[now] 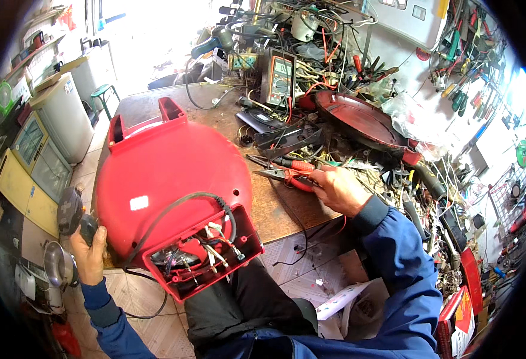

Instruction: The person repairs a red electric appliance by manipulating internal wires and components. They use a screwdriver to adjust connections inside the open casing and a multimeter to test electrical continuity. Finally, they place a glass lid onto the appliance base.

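A red round appliance housing [155,161] rests tilted at the table's edge, its lower box open, exposing wires and connectors [212,245], with a black cable looped over it. My left hand [92,257], at the housing's left, grips a dark two-part plastic object [70,212], possibly a plug. My right hand [335,191] holds red-handled pliers [296,179] on the wooden tabletop, to the housing's right. Another red-handled tool [299,164] and a black plastic part [287,137] lie just beyond them.
The wooden table [275,209] carries a multimeter [275,81], a red lid [359,116] and tangled tools and wires [329,42]. Hand tools hang on the right wall [466,90]. A yellow cabinet [23,179] stands left. Paper scraps [335,305] lie below the table.
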Demonstrator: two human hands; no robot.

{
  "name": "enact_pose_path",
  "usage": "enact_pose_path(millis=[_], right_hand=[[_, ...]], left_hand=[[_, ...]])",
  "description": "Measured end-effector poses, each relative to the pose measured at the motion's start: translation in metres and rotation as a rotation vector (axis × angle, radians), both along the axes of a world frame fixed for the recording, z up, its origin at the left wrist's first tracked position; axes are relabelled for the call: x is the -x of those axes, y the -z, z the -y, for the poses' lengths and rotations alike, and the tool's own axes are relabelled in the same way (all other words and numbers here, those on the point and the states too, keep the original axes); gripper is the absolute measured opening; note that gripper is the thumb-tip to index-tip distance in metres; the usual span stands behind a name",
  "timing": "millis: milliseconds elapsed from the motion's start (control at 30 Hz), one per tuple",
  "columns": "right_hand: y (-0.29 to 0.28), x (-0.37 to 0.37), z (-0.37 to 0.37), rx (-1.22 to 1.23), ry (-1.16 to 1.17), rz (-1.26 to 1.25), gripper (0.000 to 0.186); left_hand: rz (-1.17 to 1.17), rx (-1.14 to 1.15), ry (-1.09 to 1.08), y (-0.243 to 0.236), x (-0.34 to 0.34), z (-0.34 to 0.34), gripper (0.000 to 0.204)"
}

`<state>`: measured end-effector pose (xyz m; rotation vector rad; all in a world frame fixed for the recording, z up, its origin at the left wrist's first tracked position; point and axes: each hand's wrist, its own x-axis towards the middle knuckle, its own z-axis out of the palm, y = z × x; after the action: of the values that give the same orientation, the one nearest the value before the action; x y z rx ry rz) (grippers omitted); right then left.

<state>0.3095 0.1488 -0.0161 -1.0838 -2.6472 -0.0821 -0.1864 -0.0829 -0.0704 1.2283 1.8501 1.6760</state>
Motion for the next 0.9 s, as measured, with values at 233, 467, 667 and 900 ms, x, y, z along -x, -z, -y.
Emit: enact_pose_path(millis=[233, 467, 667, 900], right_hand=[[0.000, 0.004, -0.020, -0.040, -0.020, -0.132, 0.006], [-0.009, 0.024, -0.059, 0.068, 0.060, 0.152, 0.022], [-0.010, 0.023, -0.072, 0.111, 0.050, 0.229, 0.031], [-0.012, 0.019, -0.075, 0.280, 0.122, 0.092, 0.039]], left_hand=[[0.000, 0.017, -0.038, 0.004, 0.001, 0.001, 0.054], [-0.065, -0.016, 0.062, -0.007, -0.003, -0.001, 0.030], [-0.038, -0.026, 0.049, -0.011, -0.008, -0.001, 0.037], [-0.066, -0.055, 0.074, -0.007, -0.004, -0.004, 0.034]])
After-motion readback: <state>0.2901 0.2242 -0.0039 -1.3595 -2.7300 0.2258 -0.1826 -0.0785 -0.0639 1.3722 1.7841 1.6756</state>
